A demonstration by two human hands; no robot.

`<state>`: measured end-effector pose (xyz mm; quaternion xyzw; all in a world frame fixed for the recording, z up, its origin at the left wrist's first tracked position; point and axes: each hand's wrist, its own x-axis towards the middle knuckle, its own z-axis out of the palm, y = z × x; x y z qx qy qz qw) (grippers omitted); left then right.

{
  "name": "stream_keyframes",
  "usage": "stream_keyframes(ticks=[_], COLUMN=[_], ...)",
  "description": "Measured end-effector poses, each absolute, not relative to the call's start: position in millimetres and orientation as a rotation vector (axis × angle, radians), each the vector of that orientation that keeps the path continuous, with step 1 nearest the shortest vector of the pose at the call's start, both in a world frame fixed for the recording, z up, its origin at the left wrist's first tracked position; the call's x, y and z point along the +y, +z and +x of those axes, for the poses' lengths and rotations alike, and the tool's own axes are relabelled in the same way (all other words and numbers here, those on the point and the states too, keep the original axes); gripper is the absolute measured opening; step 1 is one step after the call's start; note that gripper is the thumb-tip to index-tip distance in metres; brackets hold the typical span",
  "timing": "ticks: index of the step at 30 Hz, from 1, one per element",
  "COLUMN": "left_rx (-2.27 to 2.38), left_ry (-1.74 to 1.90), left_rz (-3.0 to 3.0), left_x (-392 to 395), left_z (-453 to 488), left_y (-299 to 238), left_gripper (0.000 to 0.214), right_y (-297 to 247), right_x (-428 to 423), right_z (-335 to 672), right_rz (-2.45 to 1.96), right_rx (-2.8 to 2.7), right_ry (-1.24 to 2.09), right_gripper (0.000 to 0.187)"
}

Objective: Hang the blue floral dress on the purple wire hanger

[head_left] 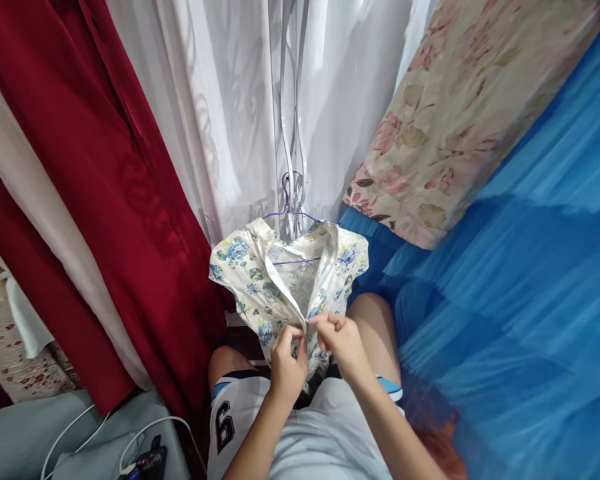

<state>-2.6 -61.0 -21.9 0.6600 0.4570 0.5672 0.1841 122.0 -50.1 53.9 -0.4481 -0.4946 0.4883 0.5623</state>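
A cream blouse (250,280) with blue flowers and short cap sleeves hangs in front of me on a thin purple hanger (286,193). Its front gapes in a deep V edged with white strips, which meet low down at my fingers. My left hand (289,363) is closed in a pinch on the front edge, just below that meeting point. From the other side, my right hand (341,340) pinches at the same spot, its fingertips against the opening; the small detail between them is too fine to make out. The blouse's lower part is hidden behind my hands and between my legs.
White drapes (230,100) and hanging white straps (295,120) are behind the hanger. Dark red fabric (130,187) hangs at left, a pink-flowered cloth (420,147) and blue tulle (520,287) at right. Cables and a black device (150,460) lie on a grey-green surface (35,433) at lower left.
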Motion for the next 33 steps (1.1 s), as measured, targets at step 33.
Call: stream_keyframes(ticks=[33], left_rx=[1.171], left_ry=[1.558], left_rz=[1.817], left_x=[-71], left_z=[-5], left_y=[-10], left_gripper=[0.010], right_y=[46], right_x=[-45], right_z=[137], right_rz=[-0.873], right_rx=[-1.113], right_ry=[1.847], right_gripper=[0.031])
